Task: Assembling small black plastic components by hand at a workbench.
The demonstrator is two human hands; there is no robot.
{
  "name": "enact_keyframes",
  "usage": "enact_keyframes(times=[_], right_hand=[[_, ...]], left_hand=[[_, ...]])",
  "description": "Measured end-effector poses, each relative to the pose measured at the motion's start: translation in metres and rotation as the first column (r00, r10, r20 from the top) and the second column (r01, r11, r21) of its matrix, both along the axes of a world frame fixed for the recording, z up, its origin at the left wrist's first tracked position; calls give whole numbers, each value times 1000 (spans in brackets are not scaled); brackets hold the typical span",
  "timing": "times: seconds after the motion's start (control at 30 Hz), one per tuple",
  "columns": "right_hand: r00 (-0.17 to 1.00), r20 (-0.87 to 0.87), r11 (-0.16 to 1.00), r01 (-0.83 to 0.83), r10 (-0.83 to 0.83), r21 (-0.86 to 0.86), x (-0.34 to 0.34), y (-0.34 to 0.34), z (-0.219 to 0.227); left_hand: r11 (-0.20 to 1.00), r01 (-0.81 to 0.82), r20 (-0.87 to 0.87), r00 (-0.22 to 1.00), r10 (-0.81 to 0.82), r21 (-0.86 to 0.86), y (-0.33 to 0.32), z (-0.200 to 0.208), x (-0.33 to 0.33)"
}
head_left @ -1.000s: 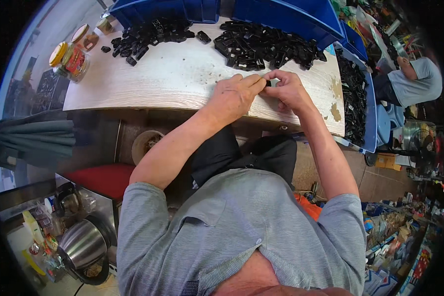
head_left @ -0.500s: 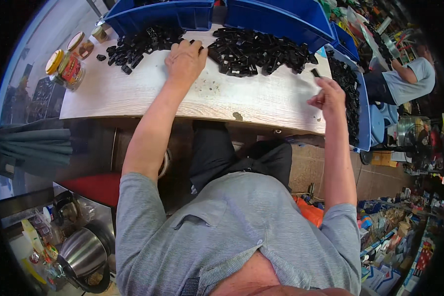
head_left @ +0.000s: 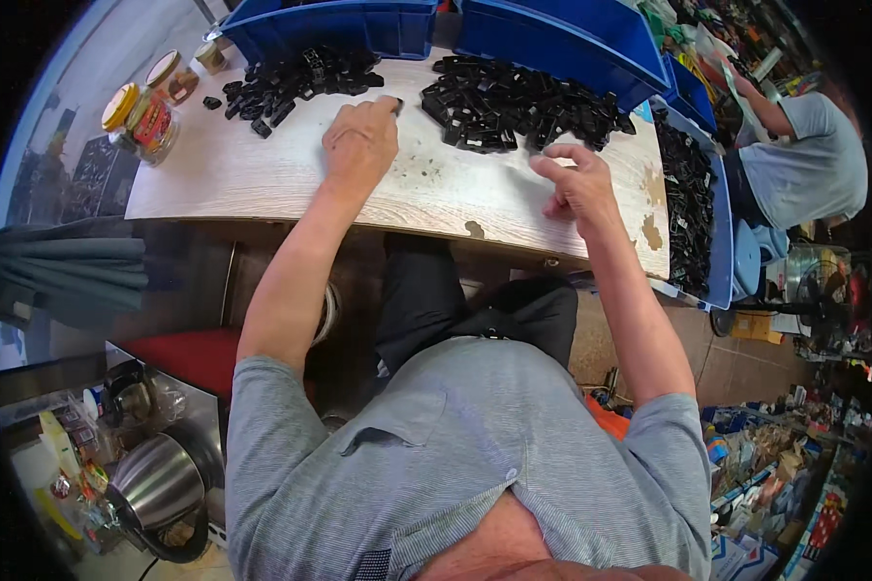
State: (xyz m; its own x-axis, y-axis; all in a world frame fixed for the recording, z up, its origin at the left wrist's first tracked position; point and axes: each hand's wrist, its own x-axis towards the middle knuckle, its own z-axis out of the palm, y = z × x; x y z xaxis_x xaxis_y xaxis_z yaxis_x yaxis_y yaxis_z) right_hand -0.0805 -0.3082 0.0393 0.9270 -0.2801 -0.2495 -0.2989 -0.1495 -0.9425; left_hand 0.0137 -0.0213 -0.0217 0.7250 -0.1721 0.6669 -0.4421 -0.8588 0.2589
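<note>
Seen from above, the person sits at a pale wood-grain tabletop (head_left: 262, 184) with both arms stretched forward over it. The left hand (head_left: 360, 143) lies knuckles-up toward eleven o'clock of the table's middle, its fingertips touching the right edge of a loose heap of small black plastic parts (head_left: 295, 79); the fingers are curled down, and whether they have pinched a piece cannot be told from this angle. The right hand (head_left: 576, 184) hovers at about two o'clock, just beside the near edge of a larger, denser pile of black plastic parts (head_left: 523, 102); its fingers are spread apart with the forefinger pointing left, and nothing is seen between them. As a judgement, the work looks to be mid-run rather than near an end: both piles on the table are plentiful, and the long blue plastic bin (head_left: 719, 242) at three o'clock, hanging past the table's right edge, holds a good bed of black pieces. Two further blue plastic crates (head_left: 378, 24) stand at twelve o'clock behind the piles. No piece lies in the bare stretch of table between the hands. At ten o'clock stand jars with yellow lids (head_left: 140, 116), well apart from the hands.
</note>
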Motion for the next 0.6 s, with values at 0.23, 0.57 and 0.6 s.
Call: enact_keyframes(times=[0.23,0.57,0.6], right_hand=[[998,-63,983,-39,28,-182,18,23,-6],[998,-63,960,-28,11,-277,28,33,-10],[998,-64,961,-27,10,-276,29,33,-12]], left_hand=[[999,-36,3,999,37,-30,3,-1,5],[998,22,-1,1000,-22,-58,1,-1,1],[998,27,-6,1000,-27,-62,1,-1,1]])
